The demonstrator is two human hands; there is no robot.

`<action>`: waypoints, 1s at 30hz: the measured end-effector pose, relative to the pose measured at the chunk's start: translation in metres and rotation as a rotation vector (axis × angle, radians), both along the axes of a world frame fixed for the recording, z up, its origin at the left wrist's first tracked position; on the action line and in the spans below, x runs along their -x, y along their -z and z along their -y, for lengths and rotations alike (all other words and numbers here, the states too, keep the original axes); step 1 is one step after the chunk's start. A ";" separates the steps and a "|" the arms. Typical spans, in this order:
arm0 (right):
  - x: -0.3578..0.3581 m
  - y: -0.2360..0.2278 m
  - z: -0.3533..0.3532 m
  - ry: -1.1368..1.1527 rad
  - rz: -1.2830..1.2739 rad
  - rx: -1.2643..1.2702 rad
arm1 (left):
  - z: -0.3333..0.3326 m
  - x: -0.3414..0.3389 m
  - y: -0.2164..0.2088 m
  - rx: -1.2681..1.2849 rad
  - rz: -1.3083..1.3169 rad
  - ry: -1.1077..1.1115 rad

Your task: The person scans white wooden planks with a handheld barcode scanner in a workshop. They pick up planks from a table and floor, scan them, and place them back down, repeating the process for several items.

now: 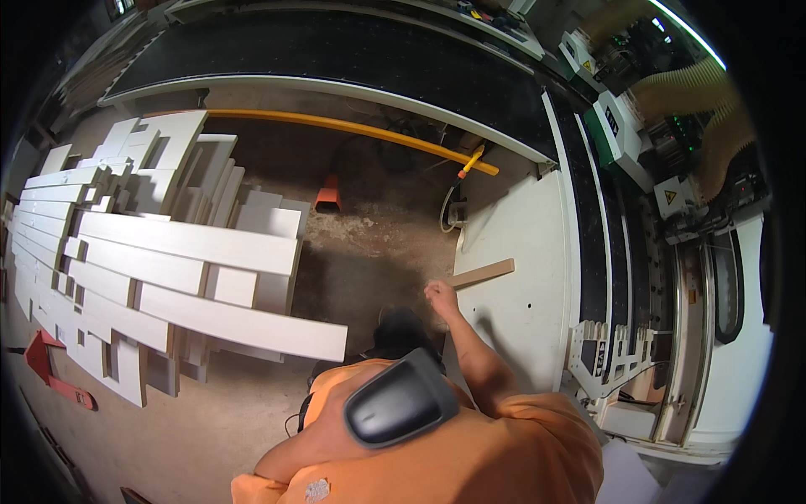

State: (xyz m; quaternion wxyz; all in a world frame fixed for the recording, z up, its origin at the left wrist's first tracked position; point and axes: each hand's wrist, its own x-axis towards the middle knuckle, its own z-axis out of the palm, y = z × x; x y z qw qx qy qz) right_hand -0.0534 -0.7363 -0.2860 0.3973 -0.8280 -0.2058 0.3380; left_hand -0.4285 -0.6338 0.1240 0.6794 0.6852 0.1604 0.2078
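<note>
Apparently, a tan strip (485, 273) is being handled near the white panel (525, 223); the right hand (440, 297) is curled at its near end, but a pinch cannot be confirmed; the left hand is hidden; secure hold seems needed next.

Strip (485, 273) reads plain tan to me. Stacked boards (201, 242) white, broken up by grey shadow lines. Shirt (520, 437) orange, silvery-grey patch (317, 490) on it. Long bar (336, 123) bright yellow; small block (328, 199) orange-red; bracket-shaped piece (63, 385) red. I make out machine bed (353, 50) black with fine pale specks, side panel (520, 239) white with dark dots. Hose (684, 92) beige, ribbed bands. Warning triangle (671, 197) yellow. Floor (369, 225) grey-brown, pale blotches.
</note>
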 end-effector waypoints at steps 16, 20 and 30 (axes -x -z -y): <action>-0.501 -0.199 -0.518 -0.251 1.137 -0.242 | -0.114 -0.215 0.039 -0.093 -0.289 -1.504; -0.605 -0.193 -0.603 -0.257 1.305 -0.326 | -0.192 -0.345 0.040 0.068 -0.409 -1.263; -0.710 -0.186 -0.746 -0.052 1.367 -0.024 | -0.252 -0.436 0.061 0.299 -0.641 -1.150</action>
